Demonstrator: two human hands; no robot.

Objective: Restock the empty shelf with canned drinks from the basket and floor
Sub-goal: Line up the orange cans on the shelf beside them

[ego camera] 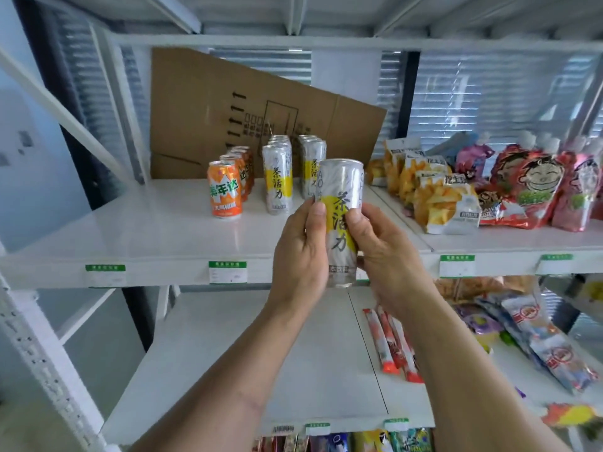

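- Evidently the person is holding one tall silver-and-yellow can point(341, 220) upright in front of the white shelf point(156, 236), with its label turned toward the camera, probably so that it goes down facing out like the others.
- Both hands are sharing the hold: the left hand point(301, 252) is curling round the can's left side with its thumb lying on the label, and the right hand point(385, 252) is wrapping the right side, thumb on the front too. Two hands are likely steadying the can while it is being turned or lined up.
- The can is hanging in the air just before the shelf's front edge, not yet resting on it.
- On the shelf, drinks are already standing in rows running front to back: a row of orange cans point(225, 194) on the left, then two rows of matching silver-and-yellow cans point(277, 181). Sorting by kind is keeping each row tidy, so the held can probably belongs at the front of the right-hand silver row, which is sitting further back.
- A flattened cardboard sheet point(248, 112) is leaning behind the cans, seemingly acting as a backstop.
- Snack bags point(443, 203) are filling the neighbouring shelf to the right.
- Much of the shelf is showing bare, so the restocking seems to be at an early stage.
- Neither basket nor floor stock is showing in view.
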